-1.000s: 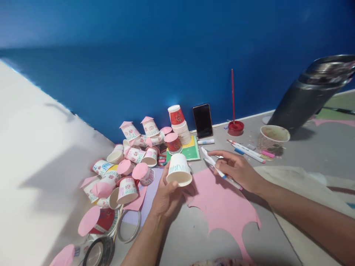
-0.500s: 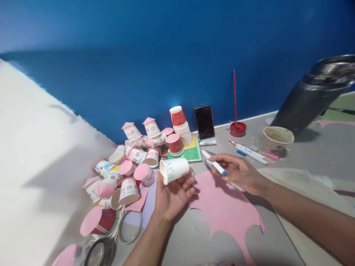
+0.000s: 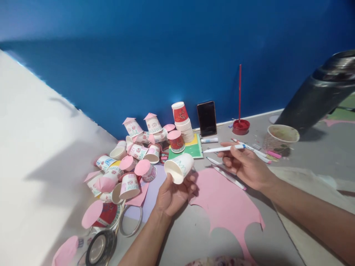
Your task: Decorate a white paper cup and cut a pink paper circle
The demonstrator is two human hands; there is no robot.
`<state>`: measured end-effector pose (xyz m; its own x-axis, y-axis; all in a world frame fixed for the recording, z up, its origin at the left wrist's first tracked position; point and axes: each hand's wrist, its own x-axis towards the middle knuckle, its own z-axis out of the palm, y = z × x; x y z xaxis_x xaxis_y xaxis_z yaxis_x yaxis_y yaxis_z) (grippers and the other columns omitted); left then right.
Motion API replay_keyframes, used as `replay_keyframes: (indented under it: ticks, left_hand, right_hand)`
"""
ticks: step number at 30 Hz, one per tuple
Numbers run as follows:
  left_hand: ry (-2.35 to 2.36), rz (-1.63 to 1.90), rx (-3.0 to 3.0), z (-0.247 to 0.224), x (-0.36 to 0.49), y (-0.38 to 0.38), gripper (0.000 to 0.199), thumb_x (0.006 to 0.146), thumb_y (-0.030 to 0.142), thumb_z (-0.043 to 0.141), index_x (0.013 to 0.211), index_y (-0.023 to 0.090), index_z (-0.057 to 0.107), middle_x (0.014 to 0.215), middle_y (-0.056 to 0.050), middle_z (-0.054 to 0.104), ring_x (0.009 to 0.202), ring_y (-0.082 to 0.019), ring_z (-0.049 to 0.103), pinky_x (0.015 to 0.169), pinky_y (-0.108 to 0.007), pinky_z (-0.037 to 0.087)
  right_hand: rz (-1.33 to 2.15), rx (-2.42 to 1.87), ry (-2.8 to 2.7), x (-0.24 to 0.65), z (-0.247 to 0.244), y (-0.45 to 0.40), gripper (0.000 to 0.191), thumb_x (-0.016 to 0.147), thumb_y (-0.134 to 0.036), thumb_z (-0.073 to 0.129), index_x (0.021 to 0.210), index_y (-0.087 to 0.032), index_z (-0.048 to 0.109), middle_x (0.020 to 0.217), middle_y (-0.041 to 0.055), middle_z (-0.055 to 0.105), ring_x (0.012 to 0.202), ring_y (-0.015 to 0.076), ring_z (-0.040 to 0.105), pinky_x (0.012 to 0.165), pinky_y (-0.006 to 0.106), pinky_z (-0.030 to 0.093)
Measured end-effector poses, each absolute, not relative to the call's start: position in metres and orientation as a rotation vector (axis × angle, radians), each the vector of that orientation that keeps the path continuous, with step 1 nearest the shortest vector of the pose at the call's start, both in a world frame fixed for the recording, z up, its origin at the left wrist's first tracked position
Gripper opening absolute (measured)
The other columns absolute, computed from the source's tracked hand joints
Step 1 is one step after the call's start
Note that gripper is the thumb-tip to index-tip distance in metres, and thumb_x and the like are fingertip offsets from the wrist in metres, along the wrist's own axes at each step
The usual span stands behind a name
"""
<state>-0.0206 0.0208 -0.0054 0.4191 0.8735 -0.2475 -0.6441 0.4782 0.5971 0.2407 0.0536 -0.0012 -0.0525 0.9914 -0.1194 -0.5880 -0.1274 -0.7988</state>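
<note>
A white paper cup (image 3: pixel 186 164) with green zigzag lines lies on its side in my left hand (image 3: pixel 173 195), its mouth turned toward me and to the left. My left thumb presses near the rim and the fingers curl beneath. My right hand (image 3: pixel 246 166) pinches a white marker (image 3: pixel 226 148) with a blue end, held nearly level, its thin tip pointing left toward the cup but apart from it. Under my right hand lie more markers (image 3: pixel 229 177) beside a pink paper sheet (image 3: pixel 222 199) with rounded cut-outs.
Decorated paper cups (image 3: pixel 129 186), several with pink paper tops, crowd the left side. Tape rolls (image 3: pixel 101 247) lie in front of them. A cup stack (image 3: pixel 184 129), a phone (image 3: pixel 206 118), a red dish (image 3: pixel 240 127), a used cup (image 3: pixel 283 135) and a dark flask (image 3: pixel 307 96) stand along the wall.
My left hand has turned the cup so its mouth faces more toward me. The marker in my right hand has swung to nearly level, blue end now to the right.
</note>
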Motion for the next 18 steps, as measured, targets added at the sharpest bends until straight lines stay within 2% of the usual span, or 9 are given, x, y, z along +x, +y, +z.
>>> replay_keyframes:
  ticks: [4,8,10,12,14,16,18]
  left_hand:
    - [0.637,1.041,0.578,-0.006,-0.02,0.018,0.064,0.064,0.042,0.102,0.114,0.016,0.072,0.107,-0.013,0.078,0.084,-0.023,0.072,0.076,-0.037,0.059]
    - [0.719,1.028,0.705,-0.005,-0.017,0.015,0.074,0.058,0.034,0.105,0.121,0.018,0.068,0.101,-0.01,0.076,0.094,-0.025,0.073,0.072,-0.031,0.057]
    - [0.756,0.996,0.757,-0.004,-0.015,0.013,0.084,0.059,0.033,0.104,0.131,0.021,0.063,0.1,-0.009,0.075,0.091,-0.024,0.073,0.07,-0.029,0.056]
    - [0.78,0.979,0.812,-0.002,-0.011,0.01,0.096,0.059,0.033,0.104,0.141,0.024,0.055,0.104,-0.008,0.075,0.088,-0.022,0.072,0.07,-0.028,0.055]
    - [0.789,0.98,0.88,0.0,-0.006,0.007,0.103,0.056,0.033,0.106,0.143,0.026,0.053,0.111,-0.009,0.075,0.09,-0.022,0.071,0.073,-0.029,0.055]
    - [0.78,1.001,0.943,0.002,-0.001,0.004,0.101,0.054,0.032,0.106,0.14,0.027,0.055,0.117,-0.009,0.073,0.099,-0.025,0.07,0.081,-0.032,0.057]
    - [0.764,1.002,1.0,0.003,0.003,0.003,0.097,0.054,0.033,0.106,0.138,0.029,0.058,0.122,-0.008,0.071,0.111,-0.029,0.069,0.09,-0.036,0.058]
  right_hand:
    - [1.538,-0.815,-0.658,0.24,-0.001,0.054,0.048,0.069,-0.055,0.097,0.102,-0.025,0.077,0.082,0.0022,0.078,0.057,0.0092,0.054,0.043,0.018,0.039]
    - [1.452,-0.833,-0.824,0.24,-0.001,0.049,0.046,0.08,-0.057,0.089,0.111,-0.026,0.075,0.09,0.0052,0.081,0.057,0.0099,0.055,0.044,0.019,0.04]
    - [1.404,-0.871,-0.978,0.239,-0.001,0.044,0.043,0.084,-0.054,0.087,0.114,-0.026,0.074,0.101,0.0069,0.081,0.065,0.0123,0.06,0.049,0.022,0.047]
    - [1.368,-0.885,-1.175,0.238,-0.002,0.038,0.053,0.078,-0.049,0.093,0.122,-0.028,0.072,0.12,0.0085,0.078,0.082,0.0174,0.067,0.06,0.027,0.057]
    - [1.345,-0.874,-1.386,0.237,-0.002,0.032,0.078,0.065,-0.045,0.101,0.134,-0.031,0.067,0.139,0.0095,0.07,0.107,0.0252,0.069,0.078,0.034,0.063]
    - [1.324,-0.875,-1.571,0.235,-0.002,0.027,0.098,0.057,-0.046,0.104,0.144,-0.032,0.061,0.149,0.01,0.063,0.127,0.0329,0.064,0.097,0.041,0.061]
    - [1.258,-0.897,-1.697,0.233,-0.001,0.025,0.101,0.061,-0.05,0.102,0.148,-0.031,0.057,0.15,0.0109,0.061,0.136,0.037,0.06,0.11,0.046,0.054]
